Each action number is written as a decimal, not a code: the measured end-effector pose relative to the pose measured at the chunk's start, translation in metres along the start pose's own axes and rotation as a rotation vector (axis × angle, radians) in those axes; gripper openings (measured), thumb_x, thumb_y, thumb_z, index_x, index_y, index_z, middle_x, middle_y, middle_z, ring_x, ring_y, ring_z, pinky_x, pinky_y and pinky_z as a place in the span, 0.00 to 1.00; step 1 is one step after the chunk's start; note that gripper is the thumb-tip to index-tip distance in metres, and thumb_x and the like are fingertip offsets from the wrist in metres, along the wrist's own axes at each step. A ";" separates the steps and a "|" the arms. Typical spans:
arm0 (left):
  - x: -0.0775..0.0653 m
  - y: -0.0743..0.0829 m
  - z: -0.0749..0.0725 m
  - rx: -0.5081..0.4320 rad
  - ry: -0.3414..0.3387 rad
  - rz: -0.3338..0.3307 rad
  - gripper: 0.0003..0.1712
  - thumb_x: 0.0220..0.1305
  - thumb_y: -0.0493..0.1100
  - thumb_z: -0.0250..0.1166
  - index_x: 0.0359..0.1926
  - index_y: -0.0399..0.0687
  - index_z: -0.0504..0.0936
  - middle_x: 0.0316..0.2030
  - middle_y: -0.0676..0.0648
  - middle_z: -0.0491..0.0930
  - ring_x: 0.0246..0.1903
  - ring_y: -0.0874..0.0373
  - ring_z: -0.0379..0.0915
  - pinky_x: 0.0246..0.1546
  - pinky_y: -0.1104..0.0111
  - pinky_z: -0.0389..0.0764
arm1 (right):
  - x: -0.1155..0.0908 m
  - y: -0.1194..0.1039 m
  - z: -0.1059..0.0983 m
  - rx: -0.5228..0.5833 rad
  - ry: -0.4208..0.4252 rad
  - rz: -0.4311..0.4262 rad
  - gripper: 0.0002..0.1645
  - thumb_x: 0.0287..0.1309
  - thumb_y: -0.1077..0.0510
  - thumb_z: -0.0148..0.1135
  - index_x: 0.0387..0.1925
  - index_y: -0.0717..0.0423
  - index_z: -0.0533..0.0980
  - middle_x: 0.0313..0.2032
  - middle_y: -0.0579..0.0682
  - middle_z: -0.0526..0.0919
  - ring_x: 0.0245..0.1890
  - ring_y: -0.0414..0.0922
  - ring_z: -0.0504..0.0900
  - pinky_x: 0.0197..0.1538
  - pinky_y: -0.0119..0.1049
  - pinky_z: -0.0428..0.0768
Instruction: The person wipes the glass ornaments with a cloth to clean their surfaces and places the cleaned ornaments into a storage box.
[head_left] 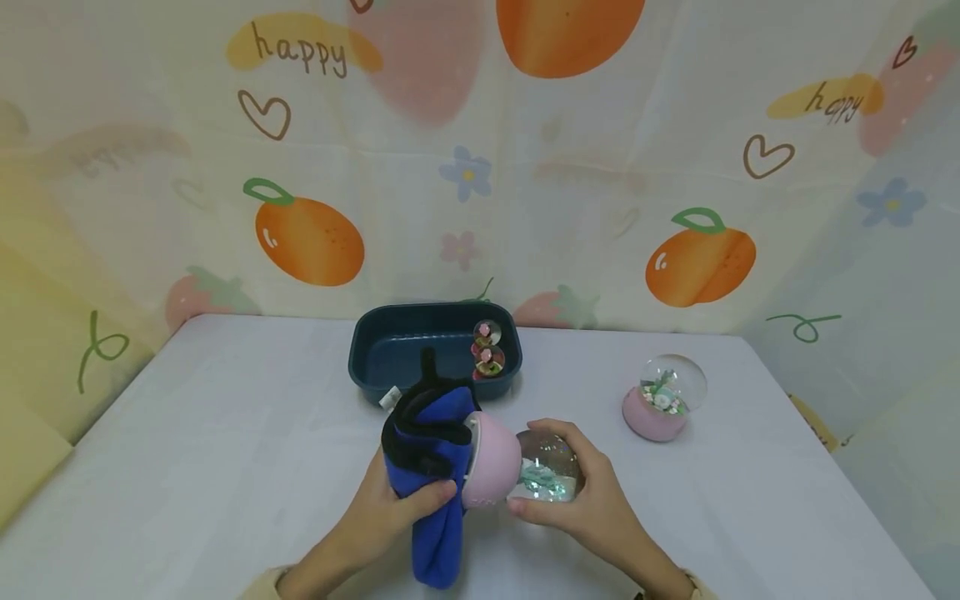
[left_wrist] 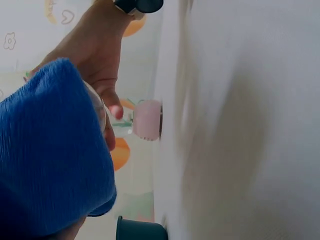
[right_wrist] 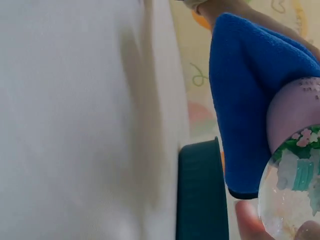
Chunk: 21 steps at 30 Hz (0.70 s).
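My left hand [head_left: 408, 500] grips a blue cloth [head_left: 442, 542] with black edging, its thumb across the front. The folded cloth lies against the underside of a pink snow globe base [head_left: 495, 460]. From the other side my right hand [head_left: 585, 492] holds the globe's clear dome [head_left: 551, 467] between thumb and fingers. The snow globe is tipped on its side, dome toward the right. Seen from the right wrist, the dome [right_wrist: 287, 205] shows a pale green and white figure with pink flowers. Most of my left fingers are hidden behind the cloth.
A dark teal bin [head_left: 358, 367] stands at the back of the white table [head_left: 225, 450], with two small globe ornaments [head_left: 489, 360] at its right end. Another pink-based snow globe [head_left: 654, 417] stands at the right. A fruit-print curtain [head_left: 405, 192] hangs behind the table.
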<state>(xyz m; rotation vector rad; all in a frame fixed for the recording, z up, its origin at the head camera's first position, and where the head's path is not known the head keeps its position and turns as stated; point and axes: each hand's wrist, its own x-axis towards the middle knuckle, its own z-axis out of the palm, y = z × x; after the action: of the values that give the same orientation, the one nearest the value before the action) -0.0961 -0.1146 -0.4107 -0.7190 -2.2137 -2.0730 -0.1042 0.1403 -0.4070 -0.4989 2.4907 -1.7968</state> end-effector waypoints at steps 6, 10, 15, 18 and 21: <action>-0.003 0.005 -0.001 0.049 0.104 -0.129 0.24 0.75 0.42 0.49 0.68 0.42 0.59 0.62 0.40 0.67 0.57 0.59 0.65 0.58 0.74 0.69 | 0.002 0.002 -0.002 -0.076 0.069 0.033 0.46 0.38 0.52 0.83 0.60 0.46 0.68 0.54 0.51 0.80 0.52 0.51 0.78 0.49 0.37 0.80; 0.000 0.005 -0.005 0.081 0.159 -0.099 0.20 0.77 0.41 0.47 0.65 0.40 0.62 0.57 0.44 0.70 0.54 0.61 0.68 0.55 0.74 0.72 | 0.003 0.005 -0.003 -0.126 0.111 -0.037 0.48 0.34 0.52 0.85 0.58 0.50 0.67 0.52 0.50 0.82 0.51 0.49 0.79 0.50 0.37 0.80; 0.001 0.004 -0.008 0.099 0.169 -0.016 0.16 0.75 0.36 0.48 0.59 0.36 0.67 0.49 0.49 0.75 0.48 0.63 0.72 0.49 0.73 0.75 | 0.004 0.008 -0.002 -0.203 0.148 -0.119 0.49 0.31 0.51 0.86 0.57 0.50 0.70 0.49 0.45 0.84 0.49 0.46 0.80 0.51 0.40 0.80; 0.002 0.002 -0.007 0.132 0.119 0.015 0.17 0.73 0.35 0.52 0.61 0.41 0.69 0.51 0.51 0.78 0.49 0.64 0.73 0.51 0.73 0.74 | 0.003 0.007 0.000 -0.236 0.161 -0.113 0.49 0.30 0.48 0.86 0.57 0.47 0.71 0.48 0.41 0.84 0.48 0.44 0.81 0.53 0.41 0.79; 0.003 0.000 -0.004 0.215 0.029 0.061 0.26 0.69 0.37 0.59 0.66 0.52 0.68 0.60 0.52 0.76 0.57 0.63 0.72 0.59 0.69 0.72 | 0.000 0.005 0.002 -0.252 0.167 -0.143 0.49 0.29 0.49 0.87 0.56 0.46 0.72 0.48 0.42 0.84 0.47 0.44 0.82 0.52 0.40 0.80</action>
<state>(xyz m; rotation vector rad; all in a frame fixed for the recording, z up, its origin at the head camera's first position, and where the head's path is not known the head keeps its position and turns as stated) -0.0995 -0.1174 -0.4093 -0.7226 -2.3194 -1.7713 -0.1051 0.1394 -0.4119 -0.5729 2.8863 -1.6383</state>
